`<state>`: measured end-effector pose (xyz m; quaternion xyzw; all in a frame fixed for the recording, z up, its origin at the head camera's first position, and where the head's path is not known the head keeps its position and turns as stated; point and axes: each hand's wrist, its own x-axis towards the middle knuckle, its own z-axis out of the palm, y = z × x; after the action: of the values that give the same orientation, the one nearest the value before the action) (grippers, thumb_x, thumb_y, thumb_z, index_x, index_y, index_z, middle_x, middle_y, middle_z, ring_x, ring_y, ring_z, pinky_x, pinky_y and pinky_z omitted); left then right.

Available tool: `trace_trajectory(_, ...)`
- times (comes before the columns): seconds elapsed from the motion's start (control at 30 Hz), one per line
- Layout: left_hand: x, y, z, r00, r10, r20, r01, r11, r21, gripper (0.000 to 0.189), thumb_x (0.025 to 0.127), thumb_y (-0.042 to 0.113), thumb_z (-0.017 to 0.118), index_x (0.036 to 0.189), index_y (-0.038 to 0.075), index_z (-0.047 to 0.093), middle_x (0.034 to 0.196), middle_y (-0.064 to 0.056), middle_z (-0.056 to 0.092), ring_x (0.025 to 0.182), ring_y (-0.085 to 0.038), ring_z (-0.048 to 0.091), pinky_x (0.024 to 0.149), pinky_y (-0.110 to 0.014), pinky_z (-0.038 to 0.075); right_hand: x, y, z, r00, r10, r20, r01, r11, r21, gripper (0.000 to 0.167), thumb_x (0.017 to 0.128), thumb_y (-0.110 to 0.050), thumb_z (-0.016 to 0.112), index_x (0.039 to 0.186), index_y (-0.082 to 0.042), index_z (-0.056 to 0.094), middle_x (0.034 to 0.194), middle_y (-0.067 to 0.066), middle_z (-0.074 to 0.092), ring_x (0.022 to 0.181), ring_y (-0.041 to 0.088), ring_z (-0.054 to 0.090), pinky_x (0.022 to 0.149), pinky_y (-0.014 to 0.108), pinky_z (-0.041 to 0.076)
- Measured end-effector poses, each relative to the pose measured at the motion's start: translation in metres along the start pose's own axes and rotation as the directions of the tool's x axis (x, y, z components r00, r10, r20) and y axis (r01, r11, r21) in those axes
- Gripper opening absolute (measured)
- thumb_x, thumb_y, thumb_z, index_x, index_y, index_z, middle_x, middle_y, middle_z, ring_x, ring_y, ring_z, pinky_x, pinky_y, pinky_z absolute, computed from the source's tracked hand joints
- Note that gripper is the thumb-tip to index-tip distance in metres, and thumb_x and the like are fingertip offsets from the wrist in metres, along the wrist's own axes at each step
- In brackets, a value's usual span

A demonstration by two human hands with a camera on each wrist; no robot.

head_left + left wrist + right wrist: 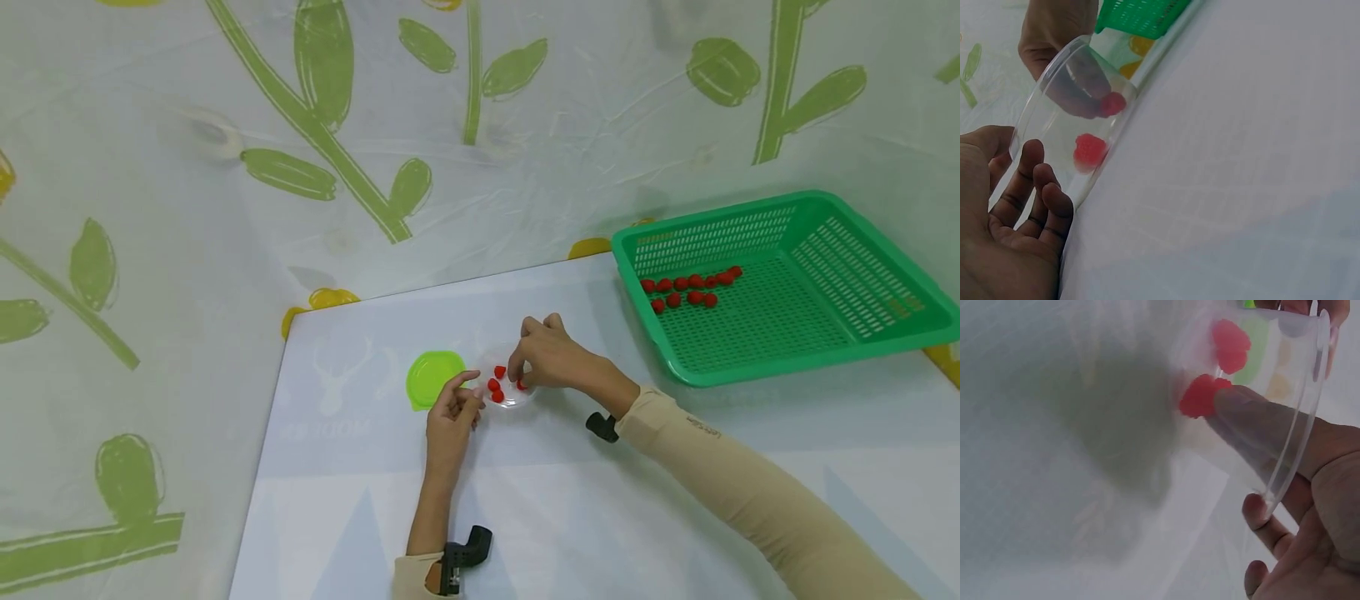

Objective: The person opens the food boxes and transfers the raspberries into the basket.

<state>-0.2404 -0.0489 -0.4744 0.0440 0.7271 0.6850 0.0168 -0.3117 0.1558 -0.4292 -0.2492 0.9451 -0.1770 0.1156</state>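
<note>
A clear plastic cup (pixel 513 402) stands on the table with several red raspberries (pixel 493 385) in it. At the cup's left side my left hand (pixel 454 417) pinches the rim between thumb and finger; its other fingers curl beside the wall, as the left wrist view shows. My right hand (pixel 553 358) reaches in from the right, thumb and forefinger inside the cup. Through the clear wall in the right wrist view, those fingertips pinch a raspberry (pixel 1197 397) low in the cup. Another raspberry (pixel 1231 347) lies close by it.
A bright green lid (pixel 431 380) lies left of the cup, partly behind my left hand. At the back right stands a large green basket (pixel 765 329) with more raspberries (pixel 696 282) along its left side. A leaf-patterned sheet (pixel 525 192) rises behind the white table (pixel 360 458).
</note>
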Motion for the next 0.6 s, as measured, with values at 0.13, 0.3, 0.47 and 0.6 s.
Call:
trace_trajectory(0.13, 0.0, -0.001, 0.001, 1.0, 0.0, -0.005, 0.0, 1.0, -0.004, 0.029, 0.099, 0.008, 0.063, 0.128, 0.006, 0.063, 0.085, -0.015, 0.061, 0.071, -0.035, 0.051, 0.061, -0.025, 0.047, -0.004, 0.006, 0.001, 0.999, -0.015, -0.044, 0.018, 0.996, 0.086, 0.012, 0.082, -0.021, 0.085, 0.092, -0.025, 0.082, 0.087, -0.005, 0.063, 0.102, 0.019, 0.042, 0.089, 0.047, 0.026)
trace_trajectory(0.3, 0.0, 0.0, 0.001, 1.0, -0.005, 0.0, 0.005, 1.0, 0.001, 0.03, 0.1, 0.01, 0.062, 0.129, 0.007, 0.063, 0.086, -0.017, 0.062, 0.073, -0.038, 0.052, 0.063, -0.026, 0.049, -0.007, 0.01, 0.003, 0.992, -0.005, -0.122, 0.027, 0.983, 0.179, 0.014, 0.082, -0.02, 0.085, 0.095, -0.025, 0.082, 0.091, -0.003, 0.068, 0.109, 0.021, 0.042, 0.094, 0.051, 0.024)
trace_trajectory(0.47, 0.0, -0.001, 0.0, 1.0, -0.013, -0.003, 0.013, 1.0, -0.005, 0.03, 0.1, 0.009, 0.062, 0.129, 0.005, 0.063, 0.087, -0.019, 0.061, 0.073, -0.037, 0.052, 0.063, -0.025, 0.049, -0.013, 0.012, 0.003, 0.985, 0.026, -0.173, 0.022, 0.962, 0.272, 0.014, 0.083, -0.019, 0.084, 0.094, -0.027, 0.082, 0.093, -0.002, 0.064, 0.109, 0.023, 0.042, 0.088, 0.047, 0.028)
trace_trajectory(0.6, 0.003, -0.017, -0.001, 1.0, -0.017, -0.014, 0.017, 1.0, -0.016, 0.029, 0.1, 0.013, 0.063, 0.129, 0.011, 0.064, 0.087, -0.016, 0.062, 0.072, -0.033, 0.051, 0.062, -0.023, 0.047, -0.019, 0.014, 0.002, 0.98, 0.094, -0.174, -0.019, 0.921, 0.389, 0.014, 0.083, -0.02, 0.084, 0.093, -0.03, 0.081, 0.1, 0.0, 0.056, 0.112, 0.026, 0.039, 0.082, 0.043, 0.036)
